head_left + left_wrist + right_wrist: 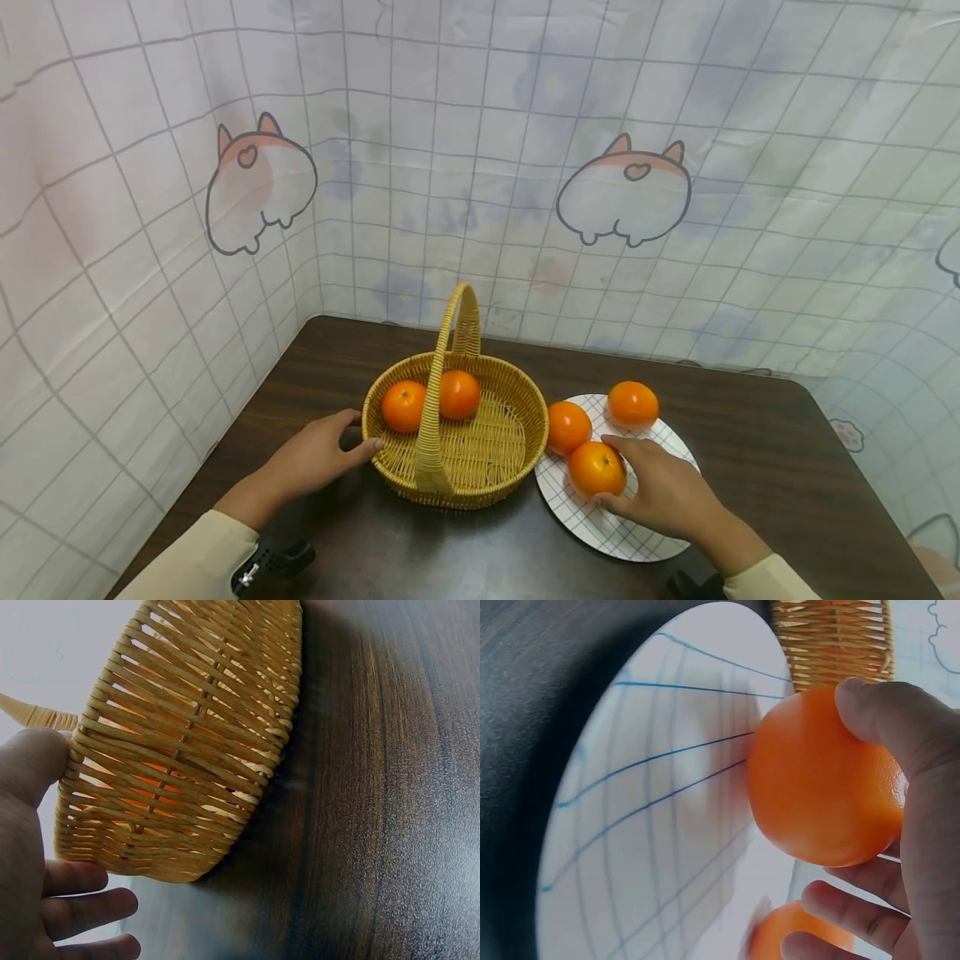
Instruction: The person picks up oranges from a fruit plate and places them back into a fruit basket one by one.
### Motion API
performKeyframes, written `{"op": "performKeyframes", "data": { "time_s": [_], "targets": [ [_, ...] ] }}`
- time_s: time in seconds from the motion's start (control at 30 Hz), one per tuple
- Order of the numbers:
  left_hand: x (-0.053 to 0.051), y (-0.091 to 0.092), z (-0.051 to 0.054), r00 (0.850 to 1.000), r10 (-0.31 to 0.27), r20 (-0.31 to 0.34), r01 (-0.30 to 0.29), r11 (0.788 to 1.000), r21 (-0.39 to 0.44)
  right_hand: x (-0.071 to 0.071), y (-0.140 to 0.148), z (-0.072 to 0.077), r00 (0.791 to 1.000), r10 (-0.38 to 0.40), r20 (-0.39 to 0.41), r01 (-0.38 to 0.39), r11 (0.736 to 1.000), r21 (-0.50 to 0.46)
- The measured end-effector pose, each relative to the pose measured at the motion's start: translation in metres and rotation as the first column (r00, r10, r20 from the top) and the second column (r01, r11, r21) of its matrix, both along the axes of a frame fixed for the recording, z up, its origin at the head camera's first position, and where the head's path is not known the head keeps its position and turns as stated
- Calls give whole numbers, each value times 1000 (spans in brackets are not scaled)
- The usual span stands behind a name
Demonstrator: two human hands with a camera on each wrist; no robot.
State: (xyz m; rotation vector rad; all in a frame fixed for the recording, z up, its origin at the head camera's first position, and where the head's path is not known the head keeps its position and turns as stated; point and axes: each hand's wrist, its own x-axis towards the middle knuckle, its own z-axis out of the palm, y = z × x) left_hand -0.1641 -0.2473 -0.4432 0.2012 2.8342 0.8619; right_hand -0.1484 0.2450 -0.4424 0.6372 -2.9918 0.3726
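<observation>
A right hand (pixel 667 487) grasps a glossy, round orange (pixel 596 469) between thumb and fingers, on or just above a white, grid-lined plate (pixel 645 542). The fruit sits to that hand's left, toward a woven wicker basket (pixel 480 497), oval and longest from side to side, its handle (pixel 429 417) arching across. At the basket's opposite end, the left hand (pixel 315 450) rests thumb to rim, fingers loosely extended.

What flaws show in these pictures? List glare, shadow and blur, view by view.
Head view: soft sheen on the near part of the table; left wrist view: pale glare at the picture's right edge, washed-out backdrop beyond the basket; right wrist view: dark shadow along the edge of the plate, its markings partly blurred, a bright highlight on the held orange.
</observation>
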Motion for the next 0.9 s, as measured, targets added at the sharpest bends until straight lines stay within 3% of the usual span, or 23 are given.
{"op": "performKeyframes", "data": {
  "time_s": [0.47, 0.9],
  "targets": [
    [-1, -1, -2, 1000, -3, -5, 3, 1000, 0, -3, -6, 25, 993, 61, -102, -63, 998, -9],
    [-1, 0, -1, 1000, 0, 5, 0, 1000, -2, -13, -18, 43, 992, 82, -98, -83, 996, -11]
  ]
}}
